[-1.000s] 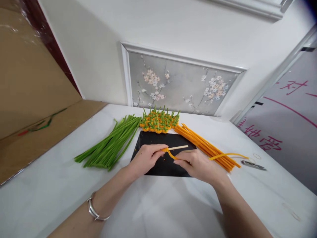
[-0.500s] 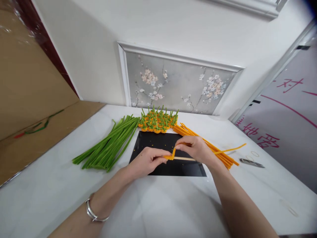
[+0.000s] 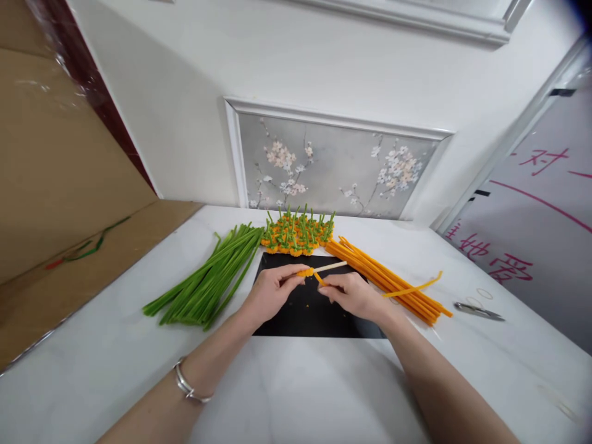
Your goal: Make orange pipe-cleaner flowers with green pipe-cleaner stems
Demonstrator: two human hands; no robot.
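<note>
My left hand is closed in a pinch on a thin pale wooden stick, at the end wrapped with orange fuzzy coils. The stick's bare end points right and slightly up. My right hand pinches the loose part of the orange pipe cleaner, which runs from the coils down to my fingertips. The pipe cleaner's other end sticks out beyond my right hand. Both hands are above a black mat dotted with small orange bits.
Green pipe cleaners lie bundled at left. Several orange pieces with green stems stand in rows behind the mat. An orange pipe cleaner bundle lies at right, beside metal snips and rubber bands. Cardboard borders the left.
My right hand has swung from above the stick to below it, taking the orange pipe cleaner around. The stick now tilts upward to the right. The view has shifted slightly.
</note>
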